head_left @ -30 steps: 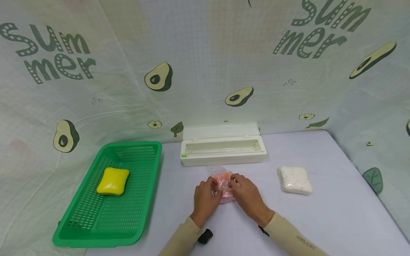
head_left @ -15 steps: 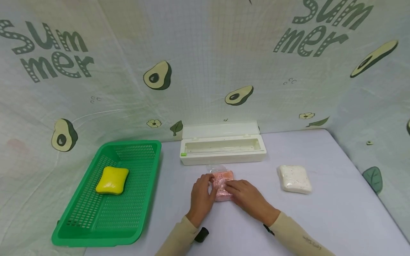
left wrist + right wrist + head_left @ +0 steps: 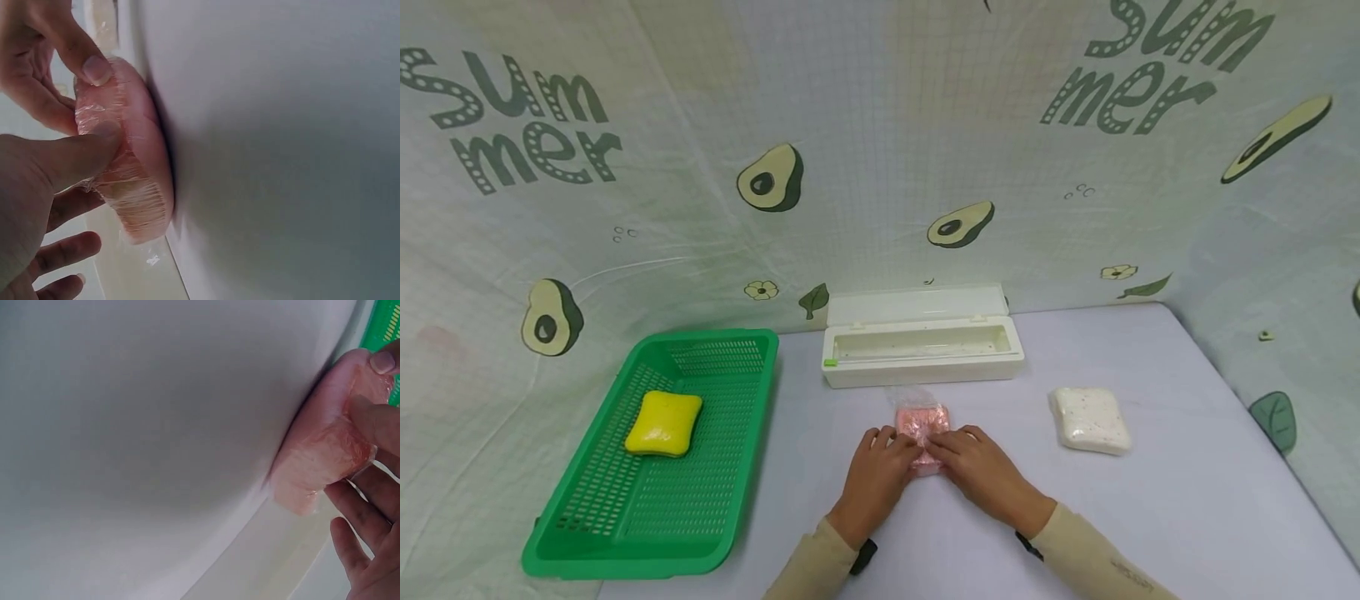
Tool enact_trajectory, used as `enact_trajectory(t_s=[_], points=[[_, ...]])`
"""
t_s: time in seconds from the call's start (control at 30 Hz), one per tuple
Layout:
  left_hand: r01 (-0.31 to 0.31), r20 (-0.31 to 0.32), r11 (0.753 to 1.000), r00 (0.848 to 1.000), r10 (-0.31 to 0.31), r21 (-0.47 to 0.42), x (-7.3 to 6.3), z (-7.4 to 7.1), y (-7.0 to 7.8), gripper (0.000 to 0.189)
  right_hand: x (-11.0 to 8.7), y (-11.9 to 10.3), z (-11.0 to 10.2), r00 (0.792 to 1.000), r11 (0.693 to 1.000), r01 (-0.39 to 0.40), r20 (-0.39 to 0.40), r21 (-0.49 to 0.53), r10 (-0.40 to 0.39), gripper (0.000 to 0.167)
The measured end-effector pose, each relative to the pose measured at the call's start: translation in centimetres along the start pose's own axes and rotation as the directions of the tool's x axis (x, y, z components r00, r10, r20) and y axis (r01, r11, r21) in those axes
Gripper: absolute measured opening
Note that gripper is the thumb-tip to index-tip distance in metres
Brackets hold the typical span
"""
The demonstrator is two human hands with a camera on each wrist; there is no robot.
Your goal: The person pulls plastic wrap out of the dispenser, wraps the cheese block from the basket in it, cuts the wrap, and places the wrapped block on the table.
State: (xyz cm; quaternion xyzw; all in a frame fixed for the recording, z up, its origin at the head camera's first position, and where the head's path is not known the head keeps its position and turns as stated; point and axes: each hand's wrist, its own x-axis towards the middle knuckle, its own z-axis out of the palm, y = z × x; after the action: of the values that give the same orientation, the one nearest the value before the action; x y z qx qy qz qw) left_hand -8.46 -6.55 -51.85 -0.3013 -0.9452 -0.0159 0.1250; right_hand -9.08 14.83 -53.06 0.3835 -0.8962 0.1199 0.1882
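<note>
A pink rounded block (image 3: 917,421), wrapped in clear plastic film, lies on the table in front of the white dispenser. My left hand (image 3: 874,479) holds it from the left, and my right hand (image 3: 988,475) holds it from the right. Fingertips of both hands come together over its middle. In the left wrist view, my left thumb lies across the wrapped block (image 3: 147,134) while the outer fingers stay off it. From the right wrist, crinkled film shows on the block (image 3: 325,450), with that hand's thumb on top. Its underside is hidden.
A white plastic-wrap dispenser (image 3: 925,369) with a raised lid and a green slider stands behind the block. At left, a green basket (image 3: 741,500) contains a yellow pillow-shaped block (image 3: 664,423). A white wrapped block (image 3: 1092,421) lies to the right.
My left hand has shifted from the block's left side nearer its front, its fingers now over the middle. My right hand has lowered from a raised pinch onto the block. The film has flattened somewhat.
</note>
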Motion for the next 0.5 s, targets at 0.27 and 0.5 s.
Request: enact_trajectory(t_s=[0.27,0.5], points=[[-0.028,0.056,1.0,0.998,0.029,-0.013,-1.0,-0.4,0.4,0.029,-1.0,-0.6,-0.3,0.999,0.999,0.039,0.016,0.008,-0.039,0.043],[-0.013,0.046,0.999,0.999,0.015,-0.038,-1.0,0.0,0.5,0.029,-0.9,-0.8,-0.6,0.996,0.999,-0.027,0.084,0.031,0.024,0.039]])
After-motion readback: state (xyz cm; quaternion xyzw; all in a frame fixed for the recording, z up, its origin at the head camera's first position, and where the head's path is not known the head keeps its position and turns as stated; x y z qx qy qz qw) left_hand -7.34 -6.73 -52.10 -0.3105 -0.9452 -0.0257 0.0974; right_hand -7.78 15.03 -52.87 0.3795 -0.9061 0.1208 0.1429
